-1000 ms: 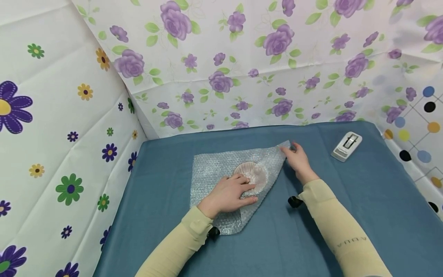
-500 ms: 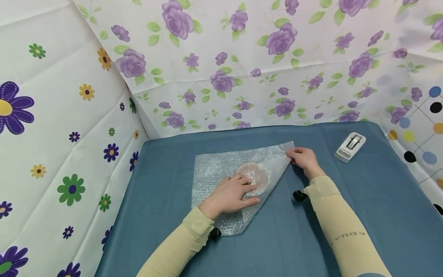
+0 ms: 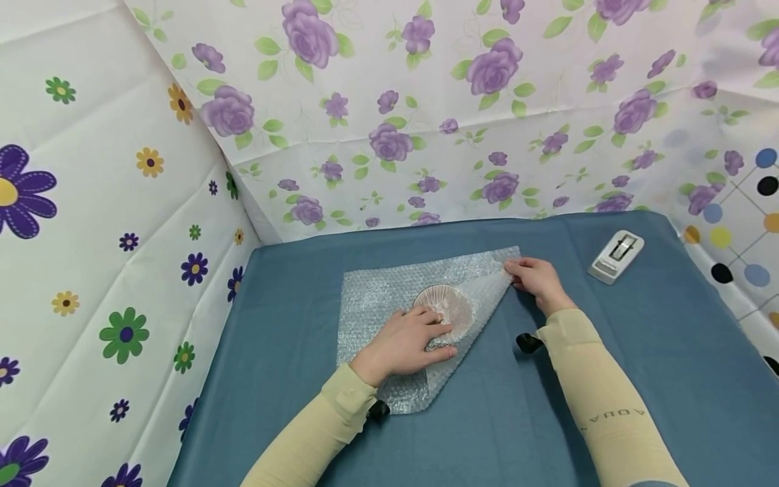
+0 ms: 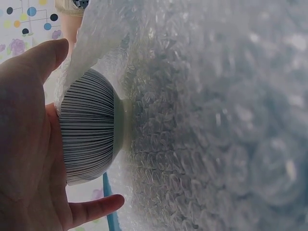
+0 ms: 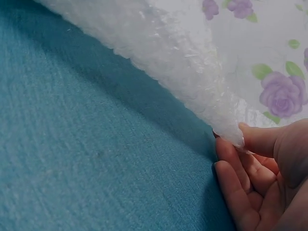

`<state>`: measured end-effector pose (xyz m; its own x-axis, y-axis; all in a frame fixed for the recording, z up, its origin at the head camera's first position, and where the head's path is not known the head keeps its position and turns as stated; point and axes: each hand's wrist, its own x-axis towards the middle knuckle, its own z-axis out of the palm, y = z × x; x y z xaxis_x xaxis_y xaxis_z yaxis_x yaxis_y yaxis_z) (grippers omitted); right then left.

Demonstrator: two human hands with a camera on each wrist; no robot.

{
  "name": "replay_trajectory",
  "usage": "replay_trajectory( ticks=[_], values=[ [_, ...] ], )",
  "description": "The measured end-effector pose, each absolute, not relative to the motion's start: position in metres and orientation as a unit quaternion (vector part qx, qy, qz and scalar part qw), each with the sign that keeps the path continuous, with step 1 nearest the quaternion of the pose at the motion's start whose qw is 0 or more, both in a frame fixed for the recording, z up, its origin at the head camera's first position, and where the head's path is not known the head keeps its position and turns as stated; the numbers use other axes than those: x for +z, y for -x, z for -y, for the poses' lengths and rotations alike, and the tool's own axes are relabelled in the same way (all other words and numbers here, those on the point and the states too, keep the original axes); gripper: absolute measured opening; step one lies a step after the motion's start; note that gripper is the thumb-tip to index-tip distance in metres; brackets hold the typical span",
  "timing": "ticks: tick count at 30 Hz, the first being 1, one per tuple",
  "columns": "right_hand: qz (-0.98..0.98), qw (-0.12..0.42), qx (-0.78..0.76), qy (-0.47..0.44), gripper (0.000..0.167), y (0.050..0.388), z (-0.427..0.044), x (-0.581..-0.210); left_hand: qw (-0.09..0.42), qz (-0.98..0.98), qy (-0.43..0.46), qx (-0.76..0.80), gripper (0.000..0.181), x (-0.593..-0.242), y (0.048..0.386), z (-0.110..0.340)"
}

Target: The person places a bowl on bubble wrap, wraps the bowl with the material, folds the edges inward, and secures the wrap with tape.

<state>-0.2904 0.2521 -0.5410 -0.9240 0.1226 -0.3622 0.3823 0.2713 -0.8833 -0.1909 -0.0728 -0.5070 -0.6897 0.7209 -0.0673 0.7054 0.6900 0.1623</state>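
Note:
A striped bowl (image 3: 439, 297) stands on a sheet of bubble wrap (image 3: 377, 291), one side of which is folded up over part of it. The left hand (image 3: 404, 341) rests on the bowl and the folded wrap with its fingers spread. In the left wrist view the bowl (image 4: 89, 127) shows black lines and a pale foot against the wrap (image 4: 192, 120), beside the left hand (image 4: 33, 144). The right hand (image 3: 538, 281) pinches the wrap near its far right corner; the right wrist view shows the right hand (image 5: 264, 178) with thumb and fingers on the wrap's edge (image 5: 192, 86).
A white and grey device (image 3: 616, 257) with a dark slot lies at the back right of the blue tablecloth (image 3: 487, 433). Floral and dotted curtains (image 3: 389, 101) hang behind and at both sides. A small black object sits at each wrist.
The right hand has moved a little right and toward the near side, and the wrap's folded edge has shifted right with it. The left hand stays in place on the bowl.

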Motion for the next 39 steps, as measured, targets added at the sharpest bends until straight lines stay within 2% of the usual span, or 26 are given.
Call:
replay_trajectory(
  ticks=[24,39],
  values=[
    [-0.708,0.144,-0.673,-0.16,0.062,0.284,-0.262,-0.534,0.068,-0.918,-0.385,0.06,0.062,-0.509,0.192,0.072],
    [-0.695,0.125,-0.694,-0.141,0.068,0.271,-0.262,-0.52,0.076,-0.918,-0.384,0.066,0.061,-0.506,0.191,0.072]
  ],
)
